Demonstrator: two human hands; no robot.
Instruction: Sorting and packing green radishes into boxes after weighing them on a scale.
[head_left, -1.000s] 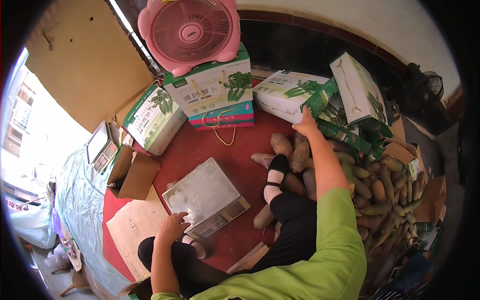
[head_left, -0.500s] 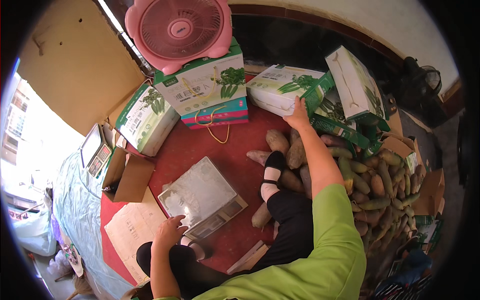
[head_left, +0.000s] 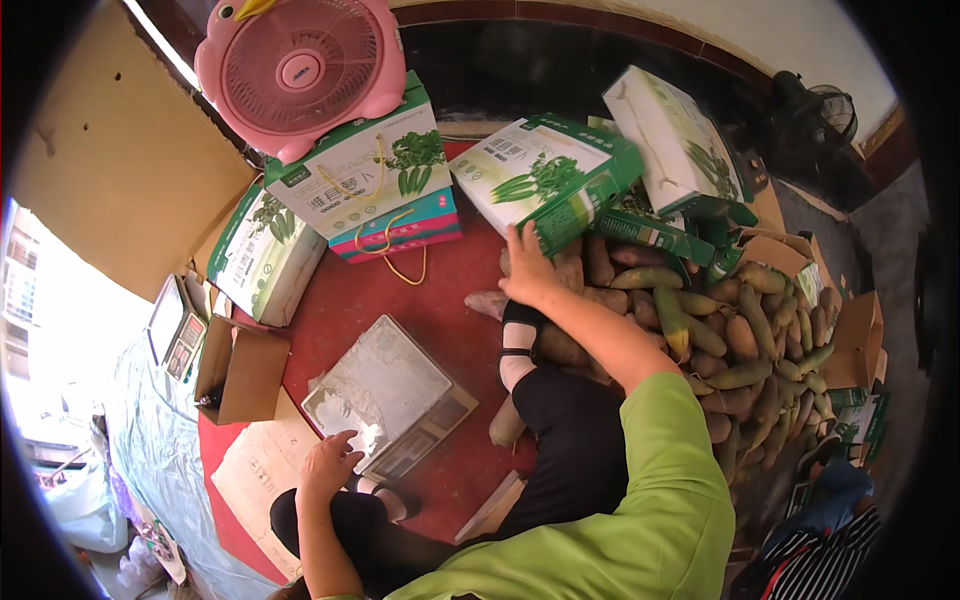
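Note:
My right hand [head_left: 528, 268] reaches forward, its fingertips against the near corner of a white and green gift carton [head_left: 545, 170]. That carton lies at an angle, its printed face upward and its green end toward the right. The fingers look stretched and a little apart, though the tips partly blend with the carton's edge. Over by the near left corner of a platform scale [head_left: 385, 385], my left hand [head_left: 332, 466] hovers with loosely spread fingers and nothing in it. A worn, whitish film covers the scale's flat top.
Green and reddish tubers [head_left: 740, 375] lie heaped at right. A pink fan [head_left: 300, 70] tops a standing carton [head_left: 370, 165] and a teal-pink box [head_left: 400, 228]. An open brown box [head_left: 245, 370] and a small scale [head_left: 175, 325] stand left. My legs rest on the red surface [head_left: 350, 305].
The carton under my right hand has turned, and that hand has come nearer, from its right side to its near corner. My left hand stays beside the scale. The whole view has shifted slightly.

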